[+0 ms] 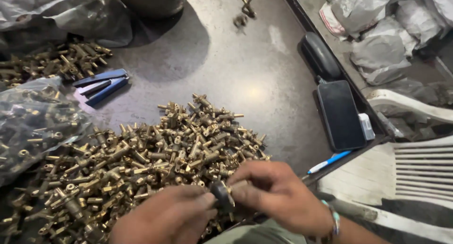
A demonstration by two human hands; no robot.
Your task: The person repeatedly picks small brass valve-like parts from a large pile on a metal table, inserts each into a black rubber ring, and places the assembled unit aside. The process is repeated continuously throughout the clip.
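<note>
A large heap of small brass fittings [155,149] covers the near part of the dark table [236,69]. At the bottom edge, my left hand [165,218] and my right hand [278,194] meet over the heap's near side. Between their fingertips sits a small black round knob [222,194] with a brass stem. Both hands pinch this piece; my left fingers press the knob, my right fingers hold the brass end. A bracelet is on my right wrist.
Blue-handled pliers [101,86] lie at the left. A clear bag of fittings [33,126] and another loose pile [61,60] are beyond. A phone [339,114], a dark case [321,55], and a blue pen [328,162] line the table's right edge. White plastic chairs [415,168] stand right.
</note>
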